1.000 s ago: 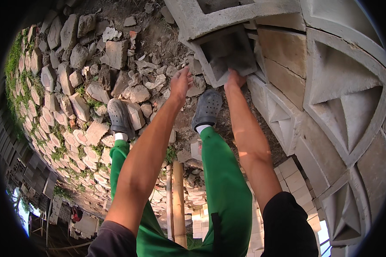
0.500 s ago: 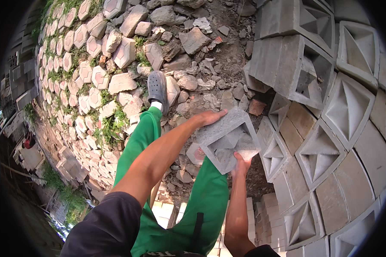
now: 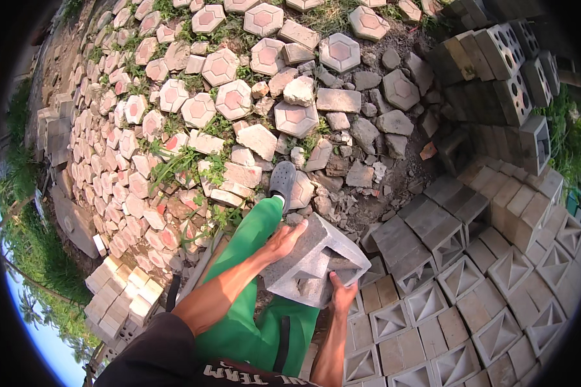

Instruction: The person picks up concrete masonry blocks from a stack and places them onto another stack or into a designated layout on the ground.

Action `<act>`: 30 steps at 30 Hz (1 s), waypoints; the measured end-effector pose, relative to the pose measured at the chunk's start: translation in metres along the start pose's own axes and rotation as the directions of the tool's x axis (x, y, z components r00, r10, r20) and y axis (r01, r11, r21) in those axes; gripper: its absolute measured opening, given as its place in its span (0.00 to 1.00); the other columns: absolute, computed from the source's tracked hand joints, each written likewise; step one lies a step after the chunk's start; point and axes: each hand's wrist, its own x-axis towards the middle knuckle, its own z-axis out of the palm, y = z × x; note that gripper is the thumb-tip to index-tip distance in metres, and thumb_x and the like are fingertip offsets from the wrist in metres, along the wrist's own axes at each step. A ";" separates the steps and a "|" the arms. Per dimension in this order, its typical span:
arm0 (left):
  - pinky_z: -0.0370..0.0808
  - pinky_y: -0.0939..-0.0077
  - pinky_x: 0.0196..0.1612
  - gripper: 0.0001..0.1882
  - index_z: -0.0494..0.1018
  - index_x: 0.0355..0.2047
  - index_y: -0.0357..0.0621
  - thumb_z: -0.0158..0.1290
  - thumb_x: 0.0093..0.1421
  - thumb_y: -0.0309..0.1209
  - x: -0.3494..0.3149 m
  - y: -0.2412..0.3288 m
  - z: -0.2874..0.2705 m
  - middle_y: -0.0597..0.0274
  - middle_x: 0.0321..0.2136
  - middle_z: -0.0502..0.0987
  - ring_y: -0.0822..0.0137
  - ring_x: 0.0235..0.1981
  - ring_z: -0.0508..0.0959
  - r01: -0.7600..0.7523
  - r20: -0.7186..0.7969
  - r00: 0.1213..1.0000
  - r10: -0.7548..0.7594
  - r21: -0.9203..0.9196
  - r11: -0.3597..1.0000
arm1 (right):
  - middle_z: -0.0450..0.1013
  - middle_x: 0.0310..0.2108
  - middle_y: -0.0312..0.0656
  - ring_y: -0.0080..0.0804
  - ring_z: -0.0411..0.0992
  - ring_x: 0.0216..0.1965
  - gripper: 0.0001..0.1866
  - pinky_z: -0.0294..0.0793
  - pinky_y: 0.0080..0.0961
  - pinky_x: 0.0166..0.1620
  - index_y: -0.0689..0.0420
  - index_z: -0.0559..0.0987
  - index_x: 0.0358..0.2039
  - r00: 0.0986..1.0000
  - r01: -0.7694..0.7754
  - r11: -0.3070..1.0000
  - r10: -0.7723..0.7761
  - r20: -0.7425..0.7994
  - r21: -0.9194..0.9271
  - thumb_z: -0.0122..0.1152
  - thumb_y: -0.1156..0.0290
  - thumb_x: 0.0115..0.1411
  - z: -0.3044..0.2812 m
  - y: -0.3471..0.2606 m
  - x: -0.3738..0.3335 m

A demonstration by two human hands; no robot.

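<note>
Between my two hands is a grey concrete breeze block [image 3: 292, 266] with a square frame and slanted inner faces. My left hand [image 3: 284, 242] is closed on its far left edge, fingers over the top side. On its near right edge, my right hand [image 3: 343, 294] grips the frame with the thumb up on the open face. The block is held tilted in front of my green trousers [image 3: 248, 277], off the ground. Part of my right fingers is hidden beneath it.
Stacked breeze blocks [image 3: 461, 278] fill the right side, with taller block piles [image 3: 516, 106] behind. Loose rubble [image 3: 365, 132] and hexagonal pavers [image 3: 234, 100] cover the uneven ground ahead. My foot in a grey clog [image 3: 282, 184] stands among them. A pale brick stack [image 3: 119, 293] is at left.
My view has swung toward the right, showing more of the block stacks. The block, still in both hands, has come closer to my body and its open face is turned differently.
</note>
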 end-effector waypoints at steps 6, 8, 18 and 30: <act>0.64 0.76 0.51 0.33 0.65 0.53 0.34 0.34 0.65 0.54 -0.207 0.050 -0.116 0.58 0.47 0.73 0.71 0.45 0.71 -0.332 -0.236 0.943 0.234 -0.633 0.699 | 0.56 0.60 0.49 0.41 0.54 0.61 0.40 0.52 0.39 0.62 0.63 0.60 0.59 0.788 -0.145 0.914 -0.124 0.602 0.378 0.46 0.42 0.58 0.099 -0.208 -0.116; 0.65 0.76 0.50 0.27 0.68 0.51 0.35 0.33 0.67 0.47 -0.243 0.050 -0.134 0.59 0.45 0.73 0.71 0.44 0.70 -0.428 -0.360 0.904 0.230 -0.768 0.477 | 0.58 0.59 0.48 0.40 0.57 0.59 0.36 0.55 0.38 0.61 0.63 0.60 0.58 0.772 -0.209 0.942 -0.006 0.635 0.263 0.46 0.46 0.60 0.137 -0.222 -0.099; 0.63 0.71 0.53 0.29 0.67 0.50 0.31 0.30 0.66 0.44 -0.231 0.121 -0.204 0.51 0.43 0.75 0.64 0.47 0.71 -0.744 -0.749 0.659 0.068 -0.636 0.202 | 0.63 0.55 0.46 0.38 0.63 0.55 0.31 0.63 0.36 0.57 0.63 0.62 0.57 0.534 0.038 0.995 0.055 0.844 -0.089 0.43 0.51 0.63 0.313 -0.337 -0.011; 0.63 0.62 0.51 0.37 0.71 0.46 0.36 0.25 0.64 0.56 -0.240 0.275 -0.322 0.40 0.42 0.74 0.50 0.46 0.73 -0.718 -0.839 0.503 0.209 -0.270 0.642 | 0.66 0.52 0.45 0.36 0.67 0.51 0.28 0.68 0.34 0.53 0.62 0.64 0.56 0.449 0.175 0.981 0.001 0.894 -0.089 0.41 0.52 0.64 0.413 -0.482 0.016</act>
